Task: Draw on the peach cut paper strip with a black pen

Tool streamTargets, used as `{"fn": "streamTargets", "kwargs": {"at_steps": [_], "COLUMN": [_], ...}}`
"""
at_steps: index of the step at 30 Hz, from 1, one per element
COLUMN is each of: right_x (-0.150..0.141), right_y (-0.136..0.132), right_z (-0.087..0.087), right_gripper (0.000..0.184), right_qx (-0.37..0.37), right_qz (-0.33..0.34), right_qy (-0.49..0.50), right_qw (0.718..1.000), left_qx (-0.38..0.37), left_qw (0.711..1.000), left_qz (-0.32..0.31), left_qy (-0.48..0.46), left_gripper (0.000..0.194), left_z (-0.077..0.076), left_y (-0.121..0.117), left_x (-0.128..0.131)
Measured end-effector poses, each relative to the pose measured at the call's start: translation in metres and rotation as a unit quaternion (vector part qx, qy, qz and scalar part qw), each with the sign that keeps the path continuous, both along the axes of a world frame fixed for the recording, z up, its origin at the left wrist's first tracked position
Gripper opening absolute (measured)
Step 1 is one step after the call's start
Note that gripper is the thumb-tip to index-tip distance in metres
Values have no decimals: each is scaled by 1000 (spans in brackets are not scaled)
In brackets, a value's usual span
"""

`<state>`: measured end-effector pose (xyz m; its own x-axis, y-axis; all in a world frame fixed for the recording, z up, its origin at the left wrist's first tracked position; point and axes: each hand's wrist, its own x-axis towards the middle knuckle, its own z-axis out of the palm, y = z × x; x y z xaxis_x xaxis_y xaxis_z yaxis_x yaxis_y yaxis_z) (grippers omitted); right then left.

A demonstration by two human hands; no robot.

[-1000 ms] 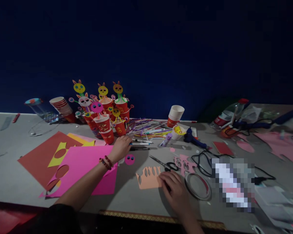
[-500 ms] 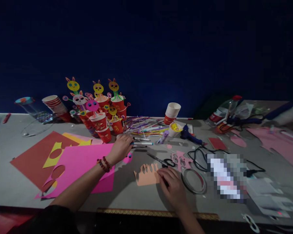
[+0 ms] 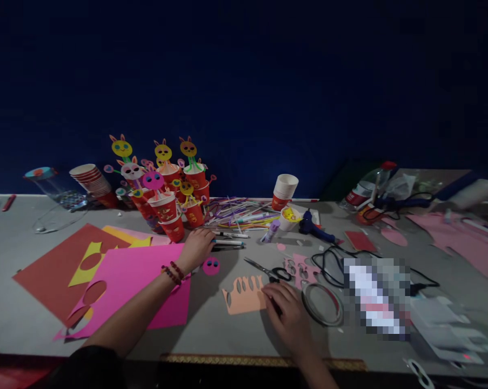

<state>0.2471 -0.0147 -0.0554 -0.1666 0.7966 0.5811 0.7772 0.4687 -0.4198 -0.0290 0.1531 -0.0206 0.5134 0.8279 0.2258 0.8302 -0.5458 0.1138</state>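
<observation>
My left hand (image 3: 198,248), with beads on the wrist, is closed with bent fingers at the left ends of several marker pens (image 3: 231,243). Its fingertips are partly hidden, and one blue-ended pen meets them. Just below the pens lies a small pink paper face (image 3: 211,265) with dark eyes. My right hand (image 3: 286,310) rests on the table with loosely curved fingers, thumb apart. Its fingertips touch the right edge of an orange paper scrap (image 3: 244,300) with oval cut-outs. Scissors (image 3: 268,269) lie just beyond that hand, beside a pink cut-out scrap (image 3: 302,269).
Red paper cups with bunny figures (image 3: 165,208) stand back left, near coloured sheets (image 3: 122,270). Pipe cleaners (image 3: 239,212), a cup stack (image 3: 285,190) and a blue glue gun (image 3: 315,227) are behind. A tape roll (image 3: 322,303) and black cables (image 3: 333,265) lie right.
My left hand has drawn slightly back and left, and the blue-ended pen beside it has shifted left too. The pink face shows more fully. My right hand has stayed in place.
</observation>
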Motion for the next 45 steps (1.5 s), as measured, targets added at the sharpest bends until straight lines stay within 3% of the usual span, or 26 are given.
{"fn": "streamTargets", "kwargs": {"at_steps": [3,7,13,31,45], "right_x": [0,0,-2,-6,2], "right_y": [0,0,-1,-6,1], "right_z": [0,1,3,17,-2], "right_gripper": [17,17,16,20,18], "right_qx": [-2,-8,-22,-46,8], "right_qz": [2,3,-4,-16,9], "right_qy": [3,5,11,25,-2], "right_qw": [1000,1000,1000,998,1000], "left_qx": [1,-6,-29,-37,-53], "left_qw": [1000,1000,999,998,996], "left_qz": [0,-20,-33,-11,21], "left_qy": [-3,2,31,49,71], "left_gripper": [22,12,11,17,11], "left_z": [-1,4,7,-7,5], "left_y": [2,1,-7,-6,-10], "left_x": [-3,-8,-14,-15,-19]}}
